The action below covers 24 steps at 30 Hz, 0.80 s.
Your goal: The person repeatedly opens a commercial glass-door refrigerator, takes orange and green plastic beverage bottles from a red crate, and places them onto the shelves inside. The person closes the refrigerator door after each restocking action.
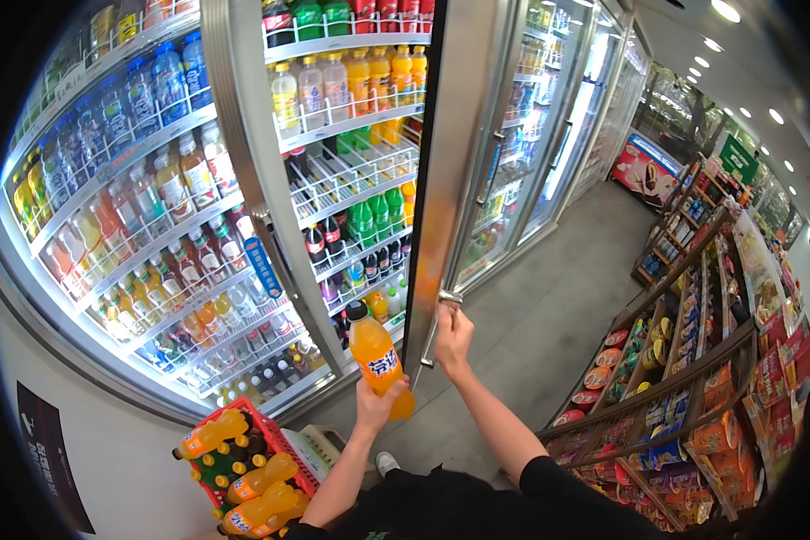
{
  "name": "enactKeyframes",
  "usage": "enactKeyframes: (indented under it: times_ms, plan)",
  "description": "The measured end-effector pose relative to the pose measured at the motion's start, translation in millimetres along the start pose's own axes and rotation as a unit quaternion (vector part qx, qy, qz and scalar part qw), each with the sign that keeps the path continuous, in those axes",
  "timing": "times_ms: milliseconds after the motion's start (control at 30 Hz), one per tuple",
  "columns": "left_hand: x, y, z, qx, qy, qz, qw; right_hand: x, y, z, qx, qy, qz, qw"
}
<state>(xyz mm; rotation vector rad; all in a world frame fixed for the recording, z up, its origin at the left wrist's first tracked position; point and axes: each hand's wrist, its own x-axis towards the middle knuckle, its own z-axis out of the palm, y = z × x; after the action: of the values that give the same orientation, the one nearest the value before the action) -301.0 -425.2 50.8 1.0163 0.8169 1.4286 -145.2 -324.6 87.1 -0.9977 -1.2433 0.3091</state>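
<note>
My left hand (376, 405) grips a large plastic bottle of orange Fanta (372, 344) with a black cap, tilted upright in front of me. My right hand (453, 331) is closed on the metal handle (430, 347) of a glass-door refrigerator. That door (439, 169) stands open, showing wire shelves of bottled drinks. One shelf (358, 177) at mid-height has a large bare stretch of rack at its front. At my lower left is a red plastic crate (290, 442) full of bottles; orange ones (263, 509) lie across the top of green and dark ones.
A closed refrigerator door (142, 202) with drinks behind it is on the left. More glass-door coolers (547, 115) line the aisle beyond. Snack shelves (675, 378) run along the right, close to my right arm. Grey floor (547, 270) shows between them.
</note>
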Motion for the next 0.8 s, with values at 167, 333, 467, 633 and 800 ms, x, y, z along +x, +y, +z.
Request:
enactKeyframes:
  times_ms: [167, 333, 467, 633, 800]
  plan:
    - [1, -16, 45, 0.022, -0.052, -0.027, 0.998, 2, 39, -78, -0.088, 0.046, -0.033, 0.995]
    - [-14, -21, 87, 0.060, -0.097, -0.044, 0.992, 17, 46, -141, -0.123, 0.047, -0.057, 0.990]
    - [-24, -18, 105, 0.120, -0.137, -0.021, 0.983, 33, 56, -183, -0.136, 0.078, -0.066, 0.985]
    - [-40, -3, 103, 0.209, -0.108, 0.005, 0.972, 60, 64, -239, -0.140, 0.124, -0.002, 0.982]
    - [-47, 4, 100, 0.224, -0.079, 0.004, 0.971, 91, 98, -296, -0.140, 0.146, -0.018, 0.979]
